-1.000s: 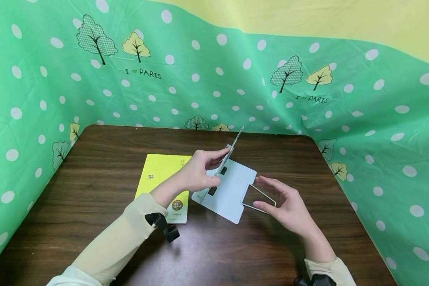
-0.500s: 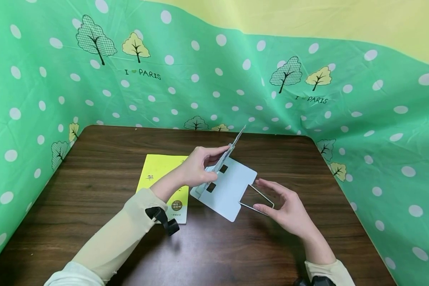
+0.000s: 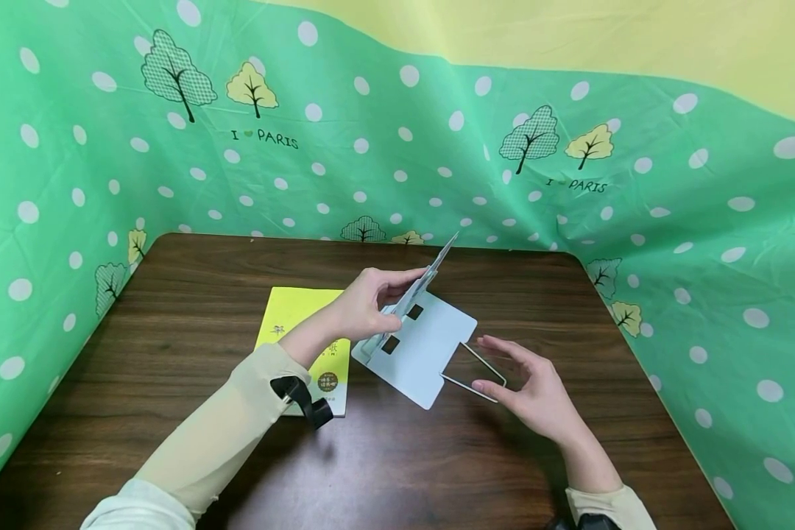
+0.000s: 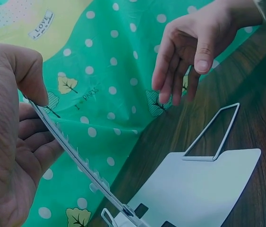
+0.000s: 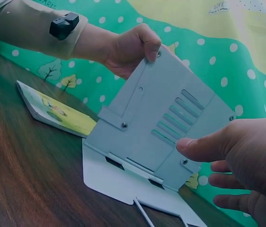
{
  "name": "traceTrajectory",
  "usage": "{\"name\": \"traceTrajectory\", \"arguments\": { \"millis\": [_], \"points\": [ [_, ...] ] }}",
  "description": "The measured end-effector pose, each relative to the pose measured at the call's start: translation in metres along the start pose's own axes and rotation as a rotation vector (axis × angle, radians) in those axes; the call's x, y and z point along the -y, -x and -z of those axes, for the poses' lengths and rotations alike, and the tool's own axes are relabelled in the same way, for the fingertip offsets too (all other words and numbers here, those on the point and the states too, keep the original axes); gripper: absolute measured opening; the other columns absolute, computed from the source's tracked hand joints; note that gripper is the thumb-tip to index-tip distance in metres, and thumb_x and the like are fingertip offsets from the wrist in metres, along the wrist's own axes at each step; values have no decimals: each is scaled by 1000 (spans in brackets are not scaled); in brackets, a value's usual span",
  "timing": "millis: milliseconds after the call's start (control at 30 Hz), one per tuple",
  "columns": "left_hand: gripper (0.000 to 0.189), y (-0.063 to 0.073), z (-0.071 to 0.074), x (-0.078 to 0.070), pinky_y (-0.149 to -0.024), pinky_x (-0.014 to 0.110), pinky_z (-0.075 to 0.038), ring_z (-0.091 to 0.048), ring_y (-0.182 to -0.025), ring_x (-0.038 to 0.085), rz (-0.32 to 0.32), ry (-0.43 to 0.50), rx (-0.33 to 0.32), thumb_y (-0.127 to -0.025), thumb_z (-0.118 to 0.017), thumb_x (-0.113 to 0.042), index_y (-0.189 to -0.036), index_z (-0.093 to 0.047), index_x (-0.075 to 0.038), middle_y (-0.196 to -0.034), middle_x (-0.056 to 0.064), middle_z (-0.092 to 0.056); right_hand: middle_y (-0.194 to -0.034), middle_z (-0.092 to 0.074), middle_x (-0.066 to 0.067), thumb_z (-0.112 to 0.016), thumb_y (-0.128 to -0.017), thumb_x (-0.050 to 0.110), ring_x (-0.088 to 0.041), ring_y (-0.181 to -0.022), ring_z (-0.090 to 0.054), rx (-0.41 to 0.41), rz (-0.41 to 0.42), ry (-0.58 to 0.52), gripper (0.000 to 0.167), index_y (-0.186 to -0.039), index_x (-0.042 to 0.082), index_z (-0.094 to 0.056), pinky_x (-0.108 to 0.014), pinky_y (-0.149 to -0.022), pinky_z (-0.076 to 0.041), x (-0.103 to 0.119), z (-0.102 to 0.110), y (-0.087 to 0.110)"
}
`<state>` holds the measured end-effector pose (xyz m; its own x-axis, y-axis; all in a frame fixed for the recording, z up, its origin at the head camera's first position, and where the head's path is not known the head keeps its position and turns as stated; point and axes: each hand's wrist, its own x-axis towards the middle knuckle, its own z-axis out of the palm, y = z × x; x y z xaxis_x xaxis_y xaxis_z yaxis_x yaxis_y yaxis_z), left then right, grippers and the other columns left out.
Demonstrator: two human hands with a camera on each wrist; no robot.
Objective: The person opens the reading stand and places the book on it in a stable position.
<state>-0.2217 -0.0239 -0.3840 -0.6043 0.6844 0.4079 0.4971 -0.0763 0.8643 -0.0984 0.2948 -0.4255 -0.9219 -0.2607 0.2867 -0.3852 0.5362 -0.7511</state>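
A pale blue metal book stand (image 3: 430, 350) rests on the table, its flat base down and its slotted panel (image 5: 144, 120) raised at a slant. My left hand (image 3: 371, 313) grips the top of that panel, thumb on one face and fingers behind, as the left wrist view shows. From the base's right side a wire loop (image 4: 227, 130) sticks out. Around the loop's end my right hand (image 3: 536, 386) hovers, thumb and fingers spread; the left wrist view shows it apart from the wire. In the right wrist view its thumb (image 5: 203, 147) overlaps the panel; contact cannot be told.
A yellow book (image 3: 305, 305) lies left of the stand, partly behind the left forearm. Dark wood-grain table (image 3: 424, 471) surrounds both things. A green dotted cloth (image 3: 397, 162) hangs behind and along the sides.
The raised panel leans slightly further right under my left hand. The base has turned a little, its near corner shifting left. My right hand has hardly moved.
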Motion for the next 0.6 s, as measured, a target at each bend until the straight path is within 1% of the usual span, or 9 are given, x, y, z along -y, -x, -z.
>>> {"name": "traceTrajectory", "arguments": {
  "millis": [100, 167, 300, 433, 533, 600],
  "points": [
    [81, -1, 1, 1, -109, 40, -49, -58, -136, 24, -5, 3, 5, -74, -55, 10, -154, -45, 10, -151, 19, -57, -138, -68, -10, -92, -84, 9, -33, -127, -64, -3, -9, -3, 67, -145, 5, -63, -24, -103, -51, -3, -1, 1],
    [80, -1, 2, 1, -108, 38, -49, -58, -137, 24, -9, 8, 8, -75, -55, 10, -154, -45, 10, -151, 19, -57, -138, -69, -11, -92, -84, 9, -33, -126, -64, -7, -13, -3, 66, -144, 5, -63, -23, -103, -50, -5, -1, 1],
    [80, -2, 3, 3, -105, 34, -50, -56, -138, 34, -19, 23, 17, -75, -54, 11, -154, -45, 10, -152, 19, -56, -137, -69, -12, -92, -84, 8, -30, -126, -65, -13, -19, 2, 66, -143, 5, -63, -23, -103, -50, -9, -2, 2],
    [81, -3, 5, 3, -106, 34, -49, -52, -139, 44, -19, 35, 26, -75, -53, 14, -155, -44, 9, -152, 20, -56, -138, -68, -13, -91, -85, 9, -29, -128, -64, -11, -42, 2, 66, -144, 4, -63, -21, -103, -49, -12, -3, 3],
    [81, -3, 6, 3, -108, 36, -49, -52, -139, 47, -11, 34, 29, -75, -54, 14, -155, -44, 9, -152, 20, -56, -138, -68, -15, -91, -85, 10, -31, -127, -65, -10, -64, 6, 66, -144, 1, -62, -19, -102, -49, -14, -4, 4],
    [81, -4, 6, 2, -109, 37, -48, -52, -138, 46, -4, 30, 32, -75, -54, 14, -155, -44, 10, -152, 20, -56, -138, -68, -16, -92, -85, 10, -34, -126, -66, -11, -79, 5, 67, -143, -1, -61, -20, -101, -51, -15, -4, 4]
  ]
}}
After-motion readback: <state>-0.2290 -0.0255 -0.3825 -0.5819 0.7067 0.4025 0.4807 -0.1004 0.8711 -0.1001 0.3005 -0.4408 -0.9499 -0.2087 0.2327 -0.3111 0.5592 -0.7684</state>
